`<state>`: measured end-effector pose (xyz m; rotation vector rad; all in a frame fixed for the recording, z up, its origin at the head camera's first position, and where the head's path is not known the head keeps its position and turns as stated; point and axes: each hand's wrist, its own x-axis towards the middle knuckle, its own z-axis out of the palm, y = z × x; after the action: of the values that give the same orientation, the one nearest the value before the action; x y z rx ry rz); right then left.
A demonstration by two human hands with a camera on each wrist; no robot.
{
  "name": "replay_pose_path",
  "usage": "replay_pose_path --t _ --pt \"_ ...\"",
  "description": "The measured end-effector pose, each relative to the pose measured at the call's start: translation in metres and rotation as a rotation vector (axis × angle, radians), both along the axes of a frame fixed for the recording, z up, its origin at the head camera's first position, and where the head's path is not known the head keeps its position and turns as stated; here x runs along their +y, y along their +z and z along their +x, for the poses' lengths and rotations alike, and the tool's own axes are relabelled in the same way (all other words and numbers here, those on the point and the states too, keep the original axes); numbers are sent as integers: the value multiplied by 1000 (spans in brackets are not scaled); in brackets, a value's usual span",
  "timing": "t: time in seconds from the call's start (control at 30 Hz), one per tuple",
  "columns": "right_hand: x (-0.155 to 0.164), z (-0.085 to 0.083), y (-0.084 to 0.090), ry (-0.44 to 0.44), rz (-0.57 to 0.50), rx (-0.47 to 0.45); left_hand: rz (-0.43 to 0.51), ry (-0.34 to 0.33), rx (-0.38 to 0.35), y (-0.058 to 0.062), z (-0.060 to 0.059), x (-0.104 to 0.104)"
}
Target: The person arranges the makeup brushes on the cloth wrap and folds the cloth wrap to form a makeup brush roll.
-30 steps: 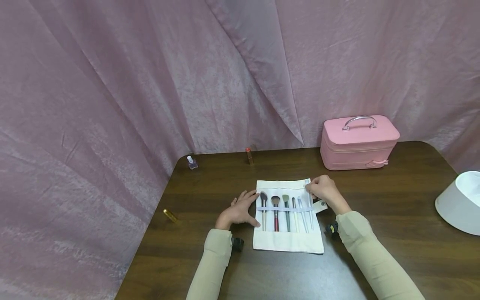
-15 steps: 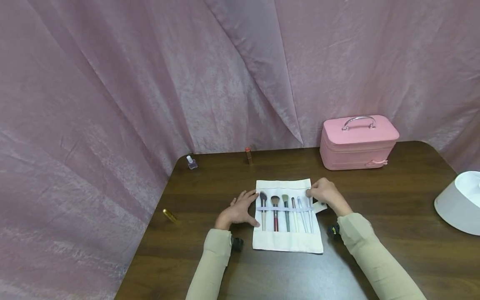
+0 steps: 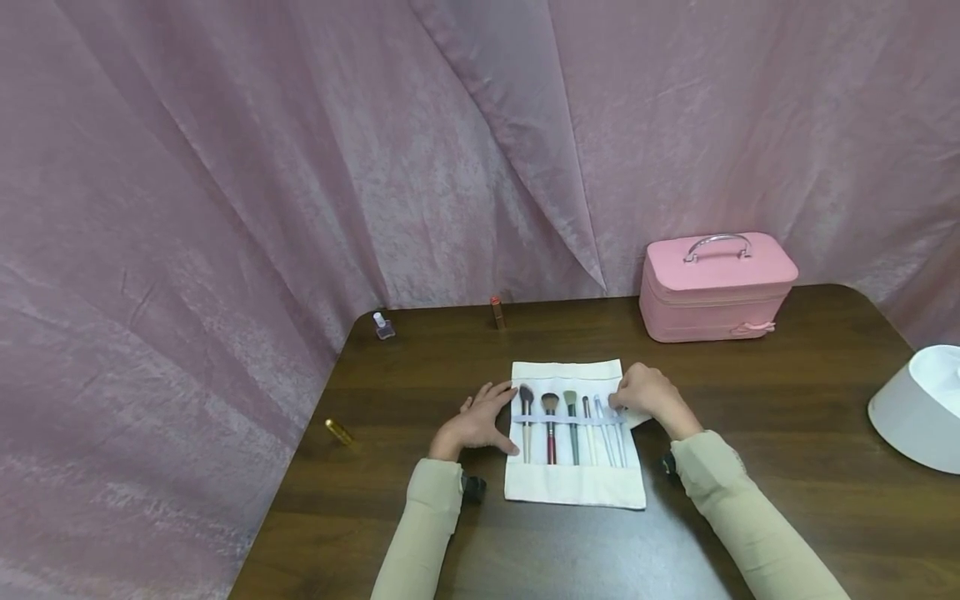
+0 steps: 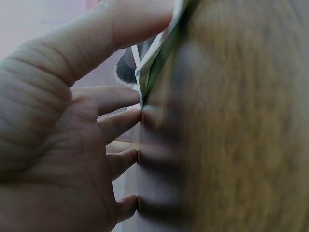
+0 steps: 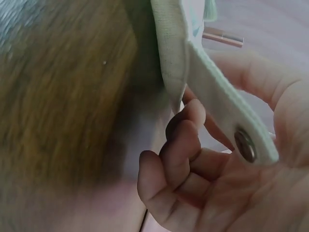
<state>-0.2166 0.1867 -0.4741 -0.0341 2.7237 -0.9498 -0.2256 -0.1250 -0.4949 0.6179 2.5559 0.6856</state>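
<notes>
A white cloth brush roll [image 3: 573, 483] lies unrolled on the table, with several makeup brushes [image 3: 551, 429] side by side under its lilac band. My left hand [image 3: 476, 421] has its fingers spread and rests on the roll's left edge; in the left wrist view the thumb lies over the cloth. At the right edge, my right hand [image 3: 648, 394] pinches the upper end of the rightmost thin makeup brush [image 3: 620, 437], whose tip the fingers hide. In the right wrist view, a snap strap [image 5: 227, 101] stands out from the roll, across the curled fingers.
A pink vanity case [image 3: 716, 292] stands at the back right and a white round container [image 3: 922, 408] at the right. A lipstick [image 3: 497, 312] and nail polish bottle [image 3: 383, 326] are near the back edge. A gold tube [image 3: 339, 431] lies on the left.
My right hand has moved down toward me with the thin makeup brush, which now sits lower in the roll. The left hand has stayed in place.
</notes>
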Motion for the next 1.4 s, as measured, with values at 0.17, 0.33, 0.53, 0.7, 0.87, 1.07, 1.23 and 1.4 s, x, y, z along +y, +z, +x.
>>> replay_pose_path --t 0.17,0.33,0.53,0.7,0.87,1.07,1.23,1.4 --pt "-3 4 0 2 58 -20 -1 1 -1 1 2 0" --pt "-5 6 3 4 84 -11 -10 7 -2 3 2 2" --pt "-7 9 16 0 68 76 -20 2 6 7 -2 1" --pt "-11 20 25 32 44 186 17 12 22 12 -6 -2" --pt "-21 37 30 67 42 299 113 18 47 22 -14 3" --pt "-43 65 30 158 80 418 172 -33 52 38 -26 23" --pt "-63 96 28 268 76 440 147 -100 55 41 -36 47" --pt "-79 118 26 354 52 422 101 -109 20 41 -46 66"
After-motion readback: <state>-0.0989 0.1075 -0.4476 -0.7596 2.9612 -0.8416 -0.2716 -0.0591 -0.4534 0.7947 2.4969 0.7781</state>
